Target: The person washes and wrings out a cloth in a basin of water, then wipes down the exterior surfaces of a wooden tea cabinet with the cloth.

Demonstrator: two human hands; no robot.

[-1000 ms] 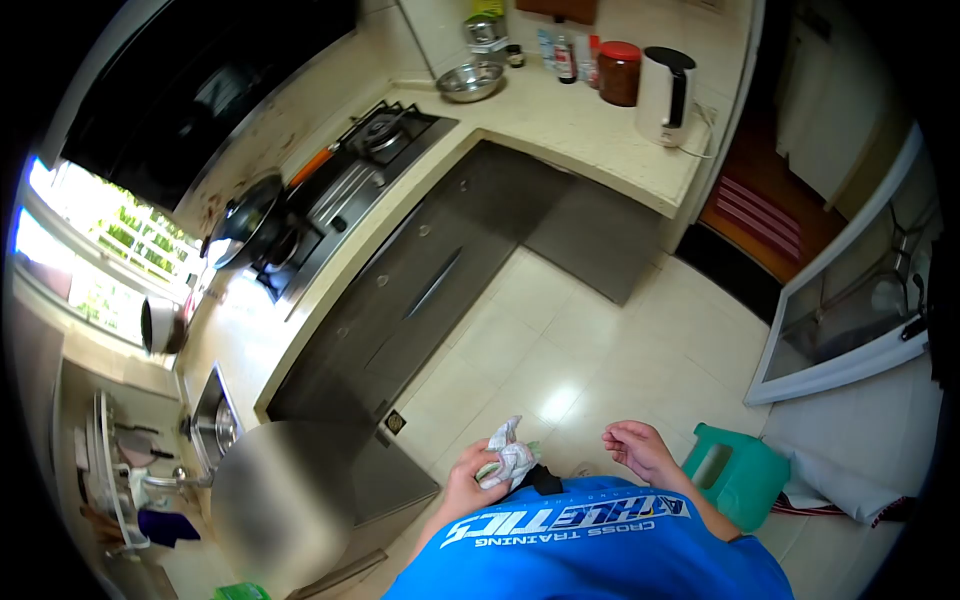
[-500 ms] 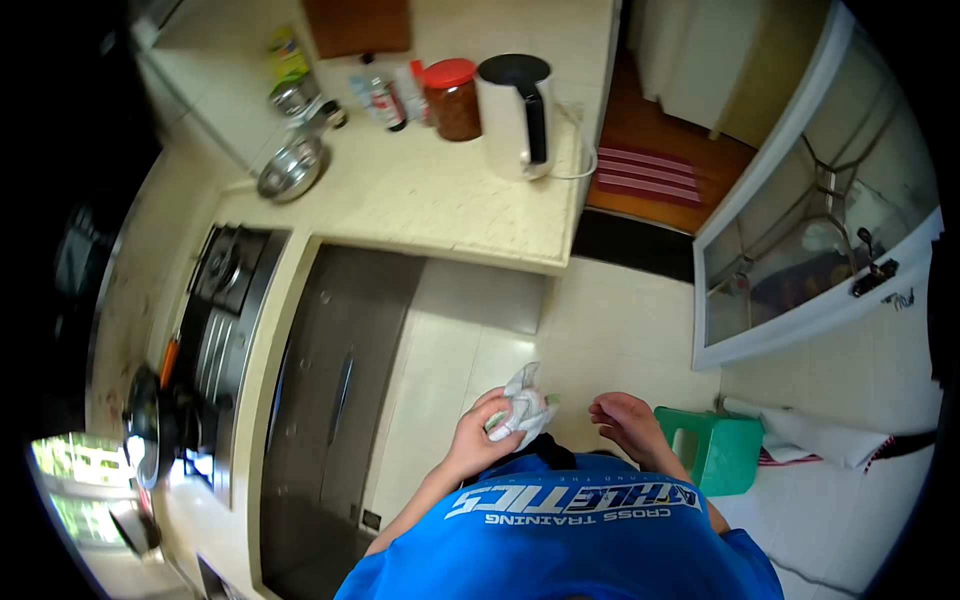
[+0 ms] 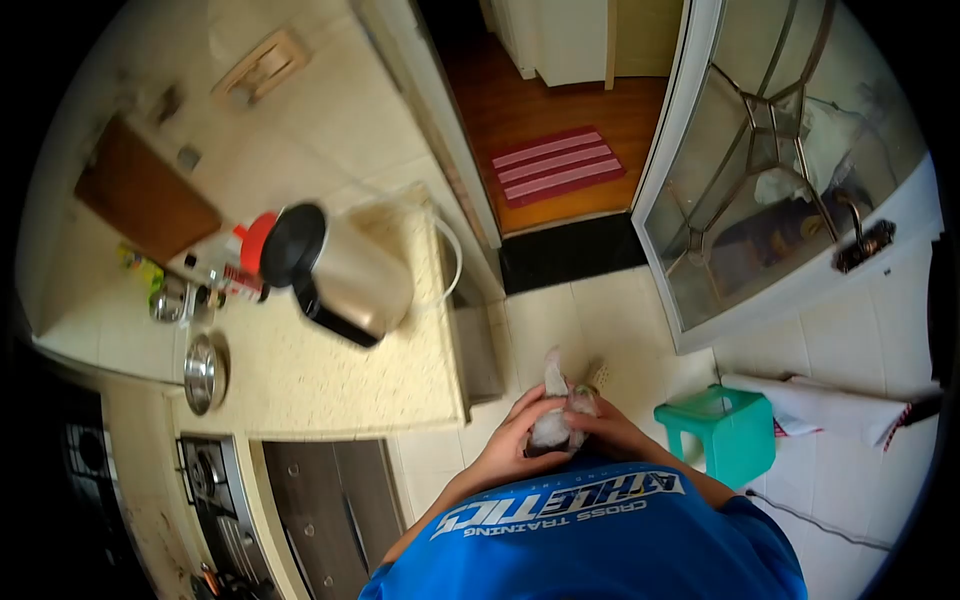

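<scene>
Close in front of the blue shirt, my left hand (image 3: pixel 527 432) is wrapped round a crumpled whitish bundle (image 3: pixel 552 428), which looks like plastic or cloth. From the other side my right hand (image 3: pixel 606 425) presses its fingers against the same bundle. One pale tip of it sticks up above the fingers. What the bundle contains, if anything, cannot be made out.
A kettle (image 3: pixel 357 277) and a steel bowl (image 3: pixel 205 375) stand on the counter (image 3: pixel 290 385) at left, above the stove (image 3: pixel 212 480). A green stool (image 3: pixel 735 436) is at right, by the open glass door (image 3: pixel 760 170). A striped mat (image 3: pixel 558 165) lies beyond the doorway.
The view has swung right toward the doorway, and the stove has slid to the lower left. My right hand, earlier apart and holding nothing visible, has joined my left hand at the bundle.
</scene>
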